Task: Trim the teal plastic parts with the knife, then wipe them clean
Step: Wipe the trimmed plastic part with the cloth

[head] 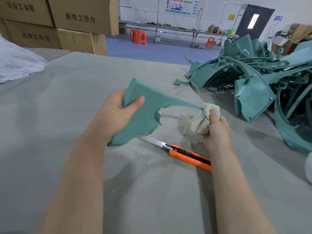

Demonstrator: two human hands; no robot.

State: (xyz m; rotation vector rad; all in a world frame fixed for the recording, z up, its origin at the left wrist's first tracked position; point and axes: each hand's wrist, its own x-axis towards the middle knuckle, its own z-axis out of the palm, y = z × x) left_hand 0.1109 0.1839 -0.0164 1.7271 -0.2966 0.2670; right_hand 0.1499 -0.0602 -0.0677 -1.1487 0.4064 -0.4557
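1. The left hand [118, 114] grasps the teal part [143, 115] by its broad left end, with the thumb laid across the upper face and the fingers hidden beneath
2. The teal part is a flat, horn-shaped panel held over the middle of the tabletop [67, 98]; its long thin tip points right and runs into the cloth [197, 122]. Whether its lowest corner touches the tabletop cannot be told
3. The right hand [217, 130] is clenched round the crumpled white cloth, thumb pressed on top; the cloth closes over the thin tip of the part
4. The knife [184, 153], orange-handled with its blade extended, lies flat on the tabletop just nearside of the part. The blade points left toward the part's lowest corner, and the rear of the handle is covered by the right forearm
5. A pile of teal parts [253, 85] is heaped along the right edge toward the far right corner, well apart from the held part; one small teal piece [177, 81] lies just left of the pile
6. The tabletop has a grey ribbed covering
7. White sheeting [16, 63] is bunched at the left edge
8. Cardboard boxes [81, 19] with printed characters are stacked beyond the far left corner
9. Beyond the far edge stand orange stools [139, 37], a long workbench [177, 28] and a dark door [255, 19]
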